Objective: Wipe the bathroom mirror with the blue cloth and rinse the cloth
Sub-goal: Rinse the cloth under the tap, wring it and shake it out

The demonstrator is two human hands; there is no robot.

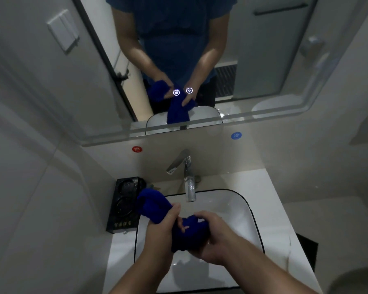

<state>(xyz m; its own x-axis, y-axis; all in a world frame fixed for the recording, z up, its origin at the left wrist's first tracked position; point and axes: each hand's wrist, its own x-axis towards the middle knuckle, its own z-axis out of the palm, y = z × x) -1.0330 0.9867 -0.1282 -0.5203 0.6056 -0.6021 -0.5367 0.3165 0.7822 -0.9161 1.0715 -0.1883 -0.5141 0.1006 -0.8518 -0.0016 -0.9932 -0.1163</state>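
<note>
The blue cloth [155,206] is bunched and twisted over the white sink basin [240,209]. My left hand [164,228] grips its upper left part, and my right hand [212,236] grips the lower part hanging into the basin. Both hands are closed around the cloth, close together. Behind the basin stands the chrome tap [188,179], with no water visible from its spout. Above it, the mirror [263,60] reflects my arms, the cloth and two lit touch icons [182,91].
A black tray [123,206] with round recesses sits left of the basin on the white counter [272,204]. Red [137,149] and blue [236,135] round stickers mark the wall below the mirror. A wall switch plate [63,30] is at upper left. The wall stands close on the left.
</note>
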